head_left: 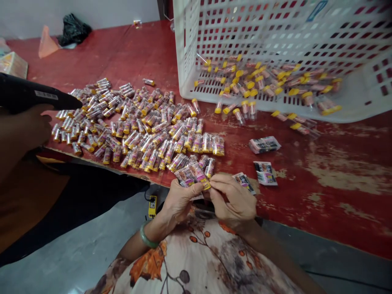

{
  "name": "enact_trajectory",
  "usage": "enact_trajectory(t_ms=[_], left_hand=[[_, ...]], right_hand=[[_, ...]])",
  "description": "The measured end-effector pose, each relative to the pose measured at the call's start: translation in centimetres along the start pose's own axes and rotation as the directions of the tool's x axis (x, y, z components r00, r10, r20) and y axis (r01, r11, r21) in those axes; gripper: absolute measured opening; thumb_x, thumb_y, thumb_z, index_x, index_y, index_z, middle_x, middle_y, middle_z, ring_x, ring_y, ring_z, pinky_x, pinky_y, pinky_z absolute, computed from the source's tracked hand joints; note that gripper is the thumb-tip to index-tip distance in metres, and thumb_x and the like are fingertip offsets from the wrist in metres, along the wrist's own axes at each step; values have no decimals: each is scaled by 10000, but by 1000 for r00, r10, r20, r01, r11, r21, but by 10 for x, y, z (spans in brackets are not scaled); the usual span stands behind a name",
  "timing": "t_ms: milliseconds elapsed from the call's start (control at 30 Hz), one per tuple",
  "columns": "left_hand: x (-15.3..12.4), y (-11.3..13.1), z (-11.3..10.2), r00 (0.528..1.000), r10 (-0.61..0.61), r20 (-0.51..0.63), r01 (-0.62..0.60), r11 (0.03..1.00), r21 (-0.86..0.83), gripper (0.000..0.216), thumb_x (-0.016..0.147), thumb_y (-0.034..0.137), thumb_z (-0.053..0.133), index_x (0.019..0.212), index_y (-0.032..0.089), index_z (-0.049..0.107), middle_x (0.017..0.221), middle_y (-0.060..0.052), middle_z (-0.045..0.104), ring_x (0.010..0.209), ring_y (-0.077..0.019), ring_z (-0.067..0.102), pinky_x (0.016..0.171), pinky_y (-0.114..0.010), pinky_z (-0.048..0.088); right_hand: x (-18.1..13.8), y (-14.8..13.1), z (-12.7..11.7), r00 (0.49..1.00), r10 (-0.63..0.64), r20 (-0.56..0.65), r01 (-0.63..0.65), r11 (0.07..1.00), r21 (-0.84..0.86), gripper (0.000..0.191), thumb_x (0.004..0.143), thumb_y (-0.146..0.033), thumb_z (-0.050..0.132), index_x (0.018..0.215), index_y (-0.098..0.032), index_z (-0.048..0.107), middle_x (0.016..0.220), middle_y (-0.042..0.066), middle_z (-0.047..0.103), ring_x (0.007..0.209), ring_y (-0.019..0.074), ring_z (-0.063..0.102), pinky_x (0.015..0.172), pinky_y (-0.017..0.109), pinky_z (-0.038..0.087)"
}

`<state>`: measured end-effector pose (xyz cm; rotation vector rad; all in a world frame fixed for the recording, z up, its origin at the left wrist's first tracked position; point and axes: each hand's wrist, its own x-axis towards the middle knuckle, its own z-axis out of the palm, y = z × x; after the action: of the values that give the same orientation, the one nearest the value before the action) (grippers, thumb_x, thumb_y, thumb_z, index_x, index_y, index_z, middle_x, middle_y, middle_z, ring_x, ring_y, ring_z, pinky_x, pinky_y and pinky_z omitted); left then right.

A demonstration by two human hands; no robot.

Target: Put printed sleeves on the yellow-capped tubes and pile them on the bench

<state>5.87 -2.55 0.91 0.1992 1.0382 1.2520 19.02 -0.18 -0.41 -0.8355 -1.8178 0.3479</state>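
Note:
My left hand (177,202) is closed around printed paper labels (190,174), thumb on top, at the table's front edge. The labels are pink, black and yellow. Fingers pinched, my right hand (234,200) meets the right corner of these labels. Beside it lie a few loose labels (244,183), partly hidden by the hand, and a small label pile (265,173). Farther back sits a thicker label stack (264,144). Just beyond my left hand spreads a heap of small clear tubes (153,122) with yellow caps and printed labels.
A white perforated plastic basket (187,61) lies tipped on the red table (337,147), with yellow-capped tubes (260,79) inside and spilling out front. At left, a co-worker's hand (27,126) holds a black tool (39,94). A black plastic bag (73,29) rests at the back.

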Motion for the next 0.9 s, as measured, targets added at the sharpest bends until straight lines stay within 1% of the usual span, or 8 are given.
enact_trajectory(t_ms=[133, 233, 367, 467, 600, 667, 800, 900], left_hand=[[-1, 1, 1, 998, -23, 53, 23, 1000, 6, 347, 537, 264, 878, 817, 135, 719, 782, -25, 713, 686, -129, 632, 676, -253, 491], [-2, 0, 1, 997, -24, 73, 24, 1000, -5, 339, 547, 266, 873, 818, 136, 718, 794, -25, 712, 688, -130, 634, 693, -259, 494], [-3, 0, 1, 996, -18, 84, 21, 999, -31, 332, 563, 259, 865, 835, 139, 717, 747, -13, 699, 655, -119, 621, 679, -249, 486], [-3, 0, 0, 996, -2, 94, 6, 999, -38, 348, 563, 268, 866, 851, 138, 721, 748, -15, 699, 664, -121, 619, 693, -253, 482], [0, 0, -3, 996, -13, 85, 15, 1000, -23, 344, 553, 282, 869, 830, 140, 722, 752, -17, 701, 659, -121, 617, 689, -252, 476], [2, 1, -5, 997, -15, 74, 16, 1000, -12, 330, 563, 279, 864, 831, 147, 723, 762, -15, 705, 657, -116, 617, 685, -246, 476], [5, 4, -8, 998, -2, 64, 2, 1000, 5, 302, 597, 283, 846, 848, 161, 729, 805, -27, 721, 691, -135, 634, 689, -262, 495], [6, 4, -9, 997, 2, 74, -4, 1000, 29, 322, 597, 310, 843, 859, 158, 736, 800, -40, 725, 691, -149, 641, 698, -279, 503]], right_hand=[[-4, -3, -3, 1000, -1, -31, -2, 997, -75, 245, 810, -62, 597, 1015, -196, 614, 927, 72, 683, 821, 171, 682, 702, 302, 574], [-5, -6, -4, 996, -72, -50, 62, 981, -184, 246, 813, -77, 625, 1019, -210, 625, 909, 55, 701, 782, 163, 695, 664, 279, 568], [-3, -7, -5, 974, -225, -31, 208, 936, -283, 213, 773, -53, 666, 942, -181, 645, 781, 27, 713, 752, 171, 708, 659, 259, 569], [-3, -7, -3, 965, -260, -22, 240, 917, -318, 195, 765, -48, 672, 908, -179, 647, 753, 24, 710, 724, 169, 705, 651, 259, 572], [-6, -5, 1, 973, -228, -45, 204, 929, -310, 201, 767, -53, 668, 935, -158, 634, 805, 50, 707, 730, 166, 696, 655, 266, 569], [-6, -4, 1, 984, -172, -37, 158, 957, -242, 225, 760, -45, 663, 957, -147, 628, 849, 67, 703, 764, 172, 693, 669, 269, 563], [0, -2, -9, 995, 32, 95, -25, 997, -69, 346, 769, -101, 659, 1105, -157, 598, 1037, 111, 667, 841, 199, 674, 698, 319, 566], [4, 1, -16, 985, 67, 159, -59, 997, -58, 475, 768, -151, 671, 1226, -180, 548, 1175, 139, 616, 932, 235, 654, 736, 366, 571]])
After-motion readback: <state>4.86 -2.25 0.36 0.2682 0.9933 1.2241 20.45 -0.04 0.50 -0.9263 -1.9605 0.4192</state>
